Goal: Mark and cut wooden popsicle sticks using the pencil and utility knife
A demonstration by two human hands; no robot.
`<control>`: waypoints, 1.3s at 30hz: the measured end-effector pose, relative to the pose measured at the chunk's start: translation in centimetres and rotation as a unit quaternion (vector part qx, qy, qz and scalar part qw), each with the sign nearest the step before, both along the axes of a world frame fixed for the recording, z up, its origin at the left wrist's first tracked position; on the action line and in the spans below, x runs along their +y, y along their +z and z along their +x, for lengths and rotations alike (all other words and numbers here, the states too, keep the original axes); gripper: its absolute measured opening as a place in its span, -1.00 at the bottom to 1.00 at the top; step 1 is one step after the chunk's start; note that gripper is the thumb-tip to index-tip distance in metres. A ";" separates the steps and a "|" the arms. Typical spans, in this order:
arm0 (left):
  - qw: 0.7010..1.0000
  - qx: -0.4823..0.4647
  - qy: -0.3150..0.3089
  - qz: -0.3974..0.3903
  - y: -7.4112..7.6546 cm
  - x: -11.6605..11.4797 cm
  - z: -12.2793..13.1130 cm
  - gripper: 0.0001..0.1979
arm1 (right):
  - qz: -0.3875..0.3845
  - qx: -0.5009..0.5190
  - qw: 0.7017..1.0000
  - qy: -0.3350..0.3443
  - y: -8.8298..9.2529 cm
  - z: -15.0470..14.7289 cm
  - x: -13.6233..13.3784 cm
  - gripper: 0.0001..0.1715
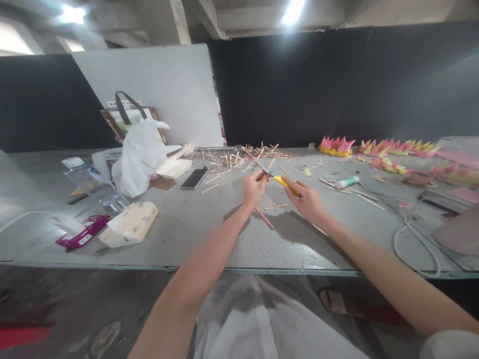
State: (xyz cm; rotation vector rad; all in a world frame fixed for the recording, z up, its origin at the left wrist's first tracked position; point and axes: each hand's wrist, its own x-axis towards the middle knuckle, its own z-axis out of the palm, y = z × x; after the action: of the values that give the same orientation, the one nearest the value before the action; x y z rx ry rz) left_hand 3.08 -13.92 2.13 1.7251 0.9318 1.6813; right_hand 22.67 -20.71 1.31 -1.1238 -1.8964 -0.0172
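Observation:
My right hand (307, 199) is closed round a yellow utility knife (286, 183), its blade pointing left toward my other hand. My left hand (254, 188) pinches a thin wooden stick (259, 163) that angles up and away; the blade tip meets the stick near my fingertips. Both hands hover over the grey table (194, 234). A pink stick (265, 218) lies on the table just below my left hand, and a short wooden stick (276, 206) lies between my hands.
A pile of wooden sticks (243, 157) lies behind my hands. A phone (194, 178), white plastic bag (138, 154), tissue pack (129, 224), water bottle (90, 182) sit left. Pink-yellow paper flowers (337, 146), a glue tube (346, 182) and a white cable (411, 239) lie right.

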 end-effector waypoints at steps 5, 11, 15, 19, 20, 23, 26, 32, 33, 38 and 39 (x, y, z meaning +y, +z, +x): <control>1.000 0.005 0.003 0.000 0.1 -0.1 -0.1 -0.73 | 0.001 0.002 1.000 0.002 -0.1 0.0 0.0 -0.42; 0.998 0.050 0.038 0.001 0.9 -1.1 0.0 -0.71 | -0.009 -0.009 1.000 0.011 0.0 0.1 0.0 -0.41; 0.994 0.084 0.065 0.017 1.1 -1.4 0.0 -0.69 | -0.009 -0.022 1.000 0.011 -0.2 0.3 -0.1 -0.40; 0.992 0.102 0.074 0.021 1.1 -1.5 0.1 -0.70 | -0.003 -0.043 0.999 0.007 0.0 0.4 -0.2 -0.40; 0.992 0.103 0.072 0.020 1.2 -1.6 0.1 -0.70 | -0.001 -0.047 0.999 0.005 0.1 0.4 -0.3 -0.40; 0.993 0.099 0.063 0.015 1.2 -1.9 0.2 -0.71 | -0.001 -0.055 0.998 -0.004 0.4 0.4 -0.5 -0.41; 0.994 0.090 0.061 0.011 1.3 -2.2 0.2 -0.73 | 0.001 -0.057 0.998 -0.007 0.6 0.3 -0.7 -0.41; 0.998 0.046 0.030 -0.019 0.9 -1.5 0.5 -0.74 | 0.005 -0.056 0.998 -0.017 0.7 0.0 -0.8 -0.42; 0.999 0.031 0.023 -0.025 0.7 -1.2 0.5 -0.74 | 0.004 -0.054 0.998 -0.018 0.7 0.0 -0.7 -0.42; 0.999 0.008 0.019 -0.026 0.3 -0.6 0.6 -0.74 | 0.008 -0.041 0.999 -0.013 0.6 -0.1 -0.4 -0.42; 0.999 0.009 0.018 -0.026 0.3 -0.6 0.6 -0.74 | 0.010 -0.039 0.999 -0.013 0.5 -0.1 -0.4 -0.42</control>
State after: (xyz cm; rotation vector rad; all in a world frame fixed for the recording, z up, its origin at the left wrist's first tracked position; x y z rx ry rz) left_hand 3.64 -14.48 2.40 1.7020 1.0117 1.6514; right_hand 22.54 -21.09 1.84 -1.1491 -1.9462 -0.0958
